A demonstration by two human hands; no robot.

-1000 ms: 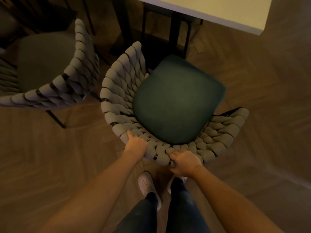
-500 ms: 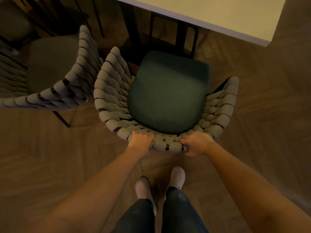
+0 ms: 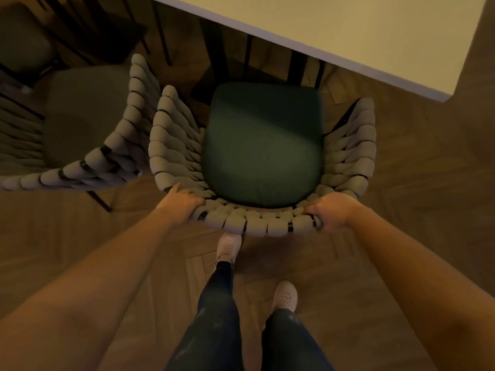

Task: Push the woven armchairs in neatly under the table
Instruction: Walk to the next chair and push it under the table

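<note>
A grey woven armchair [image 3: 174,145] with a dark green seat cushion [image 3: 263,145] stands squarely in front of me, facing the pale table [image 3: 348,30]. The cushion's front edge lies just short of the table's near edge. My left hand [image 3: 182,200] grips the left end of the woven backrest rim. My right hand [image 3: 330,212] grips the rim's right end, fingers curled round it. A second woven armchair [image 3: 88,162] with a grey-green seat stands just to the left, almost touching the first.
Black table legs [image 3: 217,57] rise beyond the green seat. A dark chair [image 3: 24,38] sits at the far left under the table. My feet in white shoes [image 3: 229,246] stand on the parquet floor [image 3: 428,170], left foot forward below the backrest.
The armchair has turned to face the table and slid towards it. My hands have moved apart along the backrest rim, and my left foot has stepped forward.
</note>
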